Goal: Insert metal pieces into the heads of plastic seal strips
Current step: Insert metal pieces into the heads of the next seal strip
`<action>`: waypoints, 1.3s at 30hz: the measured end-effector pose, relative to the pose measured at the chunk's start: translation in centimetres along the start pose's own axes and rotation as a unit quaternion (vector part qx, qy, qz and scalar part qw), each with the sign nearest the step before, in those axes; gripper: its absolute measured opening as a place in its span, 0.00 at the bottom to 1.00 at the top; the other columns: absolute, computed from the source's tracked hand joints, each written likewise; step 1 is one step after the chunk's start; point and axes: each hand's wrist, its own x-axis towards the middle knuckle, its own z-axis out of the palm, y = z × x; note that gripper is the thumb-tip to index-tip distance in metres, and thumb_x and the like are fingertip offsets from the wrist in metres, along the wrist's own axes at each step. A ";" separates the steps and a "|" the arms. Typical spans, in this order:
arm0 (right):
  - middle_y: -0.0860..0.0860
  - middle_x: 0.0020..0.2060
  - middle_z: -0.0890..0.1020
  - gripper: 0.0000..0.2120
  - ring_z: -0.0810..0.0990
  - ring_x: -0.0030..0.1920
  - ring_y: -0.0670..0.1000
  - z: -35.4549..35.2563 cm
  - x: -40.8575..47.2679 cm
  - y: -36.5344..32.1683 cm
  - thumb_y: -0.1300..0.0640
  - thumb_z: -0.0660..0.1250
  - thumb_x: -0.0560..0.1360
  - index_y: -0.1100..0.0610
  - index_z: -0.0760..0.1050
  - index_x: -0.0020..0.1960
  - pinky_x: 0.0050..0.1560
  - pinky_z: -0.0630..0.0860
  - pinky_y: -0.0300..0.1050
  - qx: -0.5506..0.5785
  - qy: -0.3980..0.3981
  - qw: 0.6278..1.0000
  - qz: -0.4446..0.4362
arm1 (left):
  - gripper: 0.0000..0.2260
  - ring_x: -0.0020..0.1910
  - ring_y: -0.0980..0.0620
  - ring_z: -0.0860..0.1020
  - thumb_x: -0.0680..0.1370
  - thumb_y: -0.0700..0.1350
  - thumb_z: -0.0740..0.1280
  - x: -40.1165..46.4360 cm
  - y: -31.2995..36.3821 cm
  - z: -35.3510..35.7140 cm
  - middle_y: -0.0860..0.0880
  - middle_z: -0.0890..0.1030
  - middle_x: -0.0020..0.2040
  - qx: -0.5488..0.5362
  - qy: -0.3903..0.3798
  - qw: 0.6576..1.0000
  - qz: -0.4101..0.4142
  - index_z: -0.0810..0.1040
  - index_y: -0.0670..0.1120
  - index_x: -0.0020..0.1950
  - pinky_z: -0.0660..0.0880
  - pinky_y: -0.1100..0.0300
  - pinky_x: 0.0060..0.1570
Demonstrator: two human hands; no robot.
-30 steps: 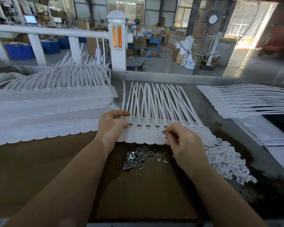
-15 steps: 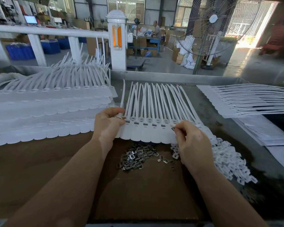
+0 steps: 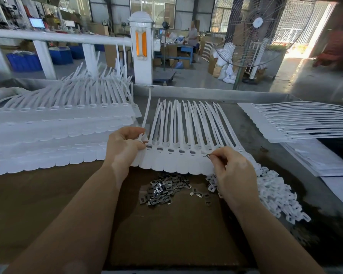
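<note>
A joined row of white plastic seal strips lies in front of me, tails fanned away. Several of its heads on the left show grey metal pieces in their slots. My left hand grips the row's leftmost strip at its head, thumb and fingers curled round it. My right hand pinches a small metal piece against a head at the row's right end. A loose heap of metal pieces lies on the brown cardboard just below the row.
Stacked rows of seal strips fill the left of the table, and another stack lies at the right. A pile of small white plastic caps sits beside my right wrist. A standing fan and a white post rise behind the table.
My right hand has carried a metal piece up from near the heap to a head at the row's right end. My left hand shifted slightly and now grips the leftmost strip.
</note>
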 end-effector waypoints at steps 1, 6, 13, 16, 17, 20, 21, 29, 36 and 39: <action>0.48 0.36 0.77 0.04 0.74 0.39 0.48 0.0 0.1 0.0 0.60 0.66 0.75 0.60 0.78 0.45 0.43 0.68 0.41 -0.003 -0.002 1.000 -0.002 | 0.19 0.44 0.57 0.75 0.70 0.28 0.67 0.1 -0.1 0.0 0.55 0.77 0.45 0.001 -0.001 1.000 0.002 0.80 0.54 0.41 0.71 0.64 0.40; 0.49 0.39 0.78 0.05 0.75 0.44 0.50 0.1 1.2 0.1 0.60 0.63 0.77 0.60 0.77 0.46 0.49 0.72 0.49 -0.030 -0.030 0.999 0.001 | 0.19 0.45 0.57 0.75 0.71 0.29 0.67 0.2 -0.4 0.2 0.56 0.77 0.45 0.011 -0.002 1.000 0.007 0.79 0.55 0.40 0.71 0.65 0.43; 0.50 0.46 0.79 0.08 0.73 0.49 0.51 0.6 2.9 0.5 0.66 0.60 0.76 0.56 0.75 0.50 0.54 0.70 0.49 -0.129 -0.088 0.988 0.012 | 0.18 0.45 0.60 0.72 0.71 0.30 0.68 0.3 -0.7 0.3 0.59 0.74 0.44 0.038 -0.001 0.999 0.010 0.79 0.56 0.39 0.64 0.69 0.41; 0.49 0.46 0.77 0.08 0.72 0.50 0.50 0.8 3.5 0.4 0.66 0.61 0.76 0.54 0.74 0.50 0.52 0.66 0.46 -0.158 -0.094 0.983 0.008 | 0.18 0.46 0.58 0.72 0.71 0.30 0.68 0.3 -0.7 0.3 0.59 0.74 0.44 0.041 -0.004 0.999 0.014 0.80 0.56 0.40 0.64 0.69 0.41; 0.49 0.47 0.77 0.08 0.72 0.51 0.51 0.8 3.6 0.4 0.65 0.61 0.76 0.54 0.74 0.50 0.52 0.65 0.46 -0.168 -0.097 0.981 0.005 | 0.18 0.46 0.58 0.72 0.71 0.30 0.68 0.2 -0.7 0.3 0.58 0.74 0.44 0.042 -0.006 0.999 0.014 0.80 0.56 0.40 0.64 0.69 0.40; 0.49 0.48 0.77 0.07 0.72 0.52 0.51 1.0 3.9 0.3 0.64 0.61 0.77 0.53 0.74 0.50 0.53 0.64 0.47 -0.192 -0.107 0.976 -0.008 | 0.17 0.46 0.58 0.72 0.71 0.30 0.67 0.2 -0.7 0.3 0.57 0.75 0.45 0.044 -0.011 0.999 0.012 0.80 0.55 0.41 0.64 0.69 0.40; 0.49 0.48 0.77 0.07 0.72 0.52 0.51 1.0 4.0 0.3 0.63 0.61 0.77 0.53 0.74 0.50 0.53 0.64 0.46 -0.198 -0.110 0.974 -0.012 | 0.17 0.47 0.57 0.72 0.71 0.30 0.67 0.2 -0.7 0.3 0.55 0.75 0.46 0.043 -0.012 0.999 0.012 0.80 0.55 0.42 0.64 0.69 0.41; 0.49 0.51 0.75 0.09 0.70 0.55 0.51 0.9 4.4 -0.1 0.61 0.61 0.77 0.52 0.78 0.51 0.51 0.61 0.44 -0.230 -0.143 0.962 -0.027 | 0.17 0.51 0.54 0.72 0.72 0.30 0.67 0.2 -0.7 0.2 0.59 0.74 0.44 0.037 -0.019 0.999 0.012 0.80 0.55 0.41 0.66 0.66 0.45; 0.49 0.51 0.77 0.11 0.71 0.55 0.50 0.3 4.0 -0.3 0.60 0.61 0.77 0.52 0.80 0.54 0.53 0.61 0.43 -0.214 -0.109 0.971 -0.012 | 0.17 0.53 0.53 0.72 0.72 0.30 0.67 0.1 -0.6 0.2 0.52 0.75 0.49 0.038 -0.020 0.999 0.013 0.80 0.54 0.42 0.65 0.62 0.51; 0.50 0.50 0.78 0.11 0.73 0.54 0.51 0.2 3.3 -0.6 0.62 0.63 0.76 0.54 0.80 0.54 0.56 0.64 0.46 -0.176 -0.083 0.981 -0.014 | 0.17 0.49 0.54 0.73 0.72 0.30 0.67 0.1 -0.6 0.2 0.53 0.75 0.48 0.038 -0.019 0.999 0.015 0.80 0.54 0.41 0.67 0.67 0.44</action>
